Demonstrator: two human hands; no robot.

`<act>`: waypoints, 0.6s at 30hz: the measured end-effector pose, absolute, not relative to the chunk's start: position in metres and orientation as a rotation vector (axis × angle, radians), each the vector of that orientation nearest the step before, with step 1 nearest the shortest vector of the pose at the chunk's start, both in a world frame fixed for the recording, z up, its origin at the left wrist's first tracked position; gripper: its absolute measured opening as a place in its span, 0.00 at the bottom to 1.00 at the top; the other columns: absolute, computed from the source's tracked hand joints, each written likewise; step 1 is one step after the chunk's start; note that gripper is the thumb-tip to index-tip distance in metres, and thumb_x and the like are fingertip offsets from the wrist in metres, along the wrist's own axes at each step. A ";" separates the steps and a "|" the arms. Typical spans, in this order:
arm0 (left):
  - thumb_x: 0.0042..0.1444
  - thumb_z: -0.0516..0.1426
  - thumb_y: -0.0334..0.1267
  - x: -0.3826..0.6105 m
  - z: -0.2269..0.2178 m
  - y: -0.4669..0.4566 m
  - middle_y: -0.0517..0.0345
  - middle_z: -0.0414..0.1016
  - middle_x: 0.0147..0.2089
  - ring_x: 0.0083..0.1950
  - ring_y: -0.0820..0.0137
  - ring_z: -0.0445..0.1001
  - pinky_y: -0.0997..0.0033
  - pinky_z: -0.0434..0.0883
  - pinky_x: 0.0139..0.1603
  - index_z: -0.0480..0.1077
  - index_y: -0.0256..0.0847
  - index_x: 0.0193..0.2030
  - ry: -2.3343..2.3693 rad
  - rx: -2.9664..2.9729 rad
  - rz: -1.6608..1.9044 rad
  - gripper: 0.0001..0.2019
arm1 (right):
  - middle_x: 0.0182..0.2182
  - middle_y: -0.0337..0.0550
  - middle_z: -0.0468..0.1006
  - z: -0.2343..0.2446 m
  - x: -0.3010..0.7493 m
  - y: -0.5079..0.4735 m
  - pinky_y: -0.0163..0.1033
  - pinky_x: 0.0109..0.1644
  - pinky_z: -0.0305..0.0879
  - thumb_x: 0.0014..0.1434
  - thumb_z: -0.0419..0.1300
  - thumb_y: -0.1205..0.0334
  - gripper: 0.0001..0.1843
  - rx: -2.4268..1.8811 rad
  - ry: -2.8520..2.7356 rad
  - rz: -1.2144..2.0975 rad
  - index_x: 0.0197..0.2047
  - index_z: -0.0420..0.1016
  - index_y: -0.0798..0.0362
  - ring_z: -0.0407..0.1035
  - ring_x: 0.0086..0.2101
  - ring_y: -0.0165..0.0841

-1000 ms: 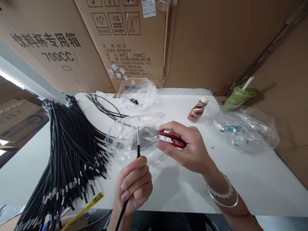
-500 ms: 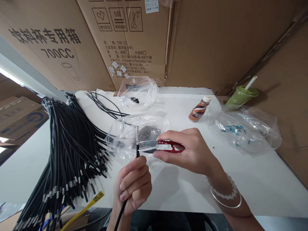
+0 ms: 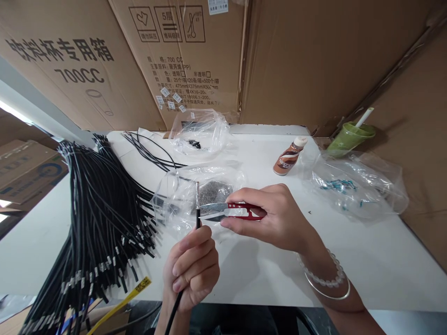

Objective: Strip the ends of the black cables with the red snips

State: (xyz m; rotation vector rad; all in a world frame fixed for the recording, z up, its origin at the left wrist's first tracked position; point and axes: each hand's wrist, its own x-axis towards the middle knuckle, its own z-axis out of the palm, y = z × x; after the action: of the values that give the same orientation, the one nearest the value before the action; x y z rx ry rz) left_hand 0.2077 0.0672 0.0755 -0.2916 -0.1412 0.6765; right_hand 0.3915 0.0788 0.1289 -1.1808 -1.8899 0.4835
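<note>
1. Left hand point(image 3: 193, 266): grip curled closed around a black cable point(image 3: 198, 221), whose bare silvery end rises from the fist at twelve o'clock.
2. Right hand point(image 3: 275, 215), at two o'clock from the left: grip pinching red-handled snips point(image 3: 247, 211), blades slightly parted, tips pointing nine o'clock, right at the cable.

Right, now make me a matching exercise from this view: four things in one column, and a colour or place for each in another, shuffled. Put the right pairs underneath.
Column 1
1. Snips
2. Single cable
3. Bottle
4. Cup

Column 2
A. Brown, with a pale cap
B. Held in the right hand
C. Green, with a pale stick poking out
D. Gripped in the left hand

Right pairs: 1-B, 2-D, 3-A, 4-C
</note>
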 end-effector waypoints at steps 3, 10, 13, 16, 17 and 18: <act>0.59 0.56 0.24 0.206 0.078 0.068 0.74 0.53 0.06 0.04 0.91 0.42 0.94 0.38 0.05 0.69 0.38 0.20 -0.038 -0.222 0.680 0.16 | 0.19 0.30 0.67 0.129 0.392 0.079 0.29 0.26 0.51 0.56 0.65 0.48 0.16 -1.189 -1.886 0.483 0.32 0.76 0.54 0.52 0.20 0.21; 0.54 0.62 0.24 0.199 0.089 0.072 0.76 0.45 0.05 0.04 0.90 0.36 0.89 0.32 0.06 0.69 0.38 0.17 0.180 -0.155 0.642 0.16 | 0.19 0.30 0.65 0.129 0.393 0.077 0.29 0.26 0.50 0.57 0.65 0.50 0.15 -1.196 -1.884 0.523 0.33 0.76 0.54 0.51 0.21 0.20; 0.53 0.62 0.24 0.200 0.089 0.073 0.75 0.44 0.04 0.04 0.89 0.37 0.89 0.31 0.05 0.69 0.37 0.17 0.189 -0.175 0.624 0.16 | 0.18 0.30 0.64 0.129 0.393 0.078 0.30 0.26 0.49 0.57 0.64 0.48 0.16 -1.201 -1.885 0.547 0.33 0.76 0.54 0.51 0.21 0.20; 0.57 0.59 0.23 0.204 0.084 0.072 0.74 0.50 0.05 0.03 0.90 0.39 0.93 0.36 0.04 0.70 0.37 0.18 0.098 -0.224 0.690 0.17 | 0.18 0.30 0.64 0.129 0.393 0.080 0.30 0.26 0.49 0.57 0.64 0.49 0.15 -1.202 -1.884 0.567 0.33 0.76 0.54 0.51 0.20 0.21; 0.57 0.58 0.23 0.205 0.082 0.071 0.74 0.52 0.05 0.03 0.90 0.40 0.93 0.37 0.04 0.70 0.37 0.18 0.069 -0.235 0.709 0.17 | 0.19 0.30 0.65 0.129 0.393 0.080 0.30 0.26 0.49 0.57 0.64 0.50 0.14 -1.202 -1.882 0.573 0.33 0.76 0.53 0.51 0.20 0.21; 0.58 0.57 0.23 0.207 0.080 0.071 0.74 0.52 0.05 0.03 0.91 0.40 0.94 0.38 0.04 0.70 0.37 0.18 0.052 -0.244 0.722 0.17 | 0.19 0.30 0.65 0.129 0.393 0.081 0.30 0.26 0.49 0.57 0.65 0.51 0.13 -1.201 -1.879 0.579 0.33 0.76 0.53 0.51 0.20 0.21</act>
State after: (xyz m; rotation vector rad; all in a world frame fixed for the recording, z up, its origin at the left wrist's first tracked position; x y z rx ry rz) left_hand 0.2066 0.0707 0.0805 -0.2442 0.0520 0.7222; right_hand 0.3930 0.0807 0.1285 -1.2011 -1.8794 0.5793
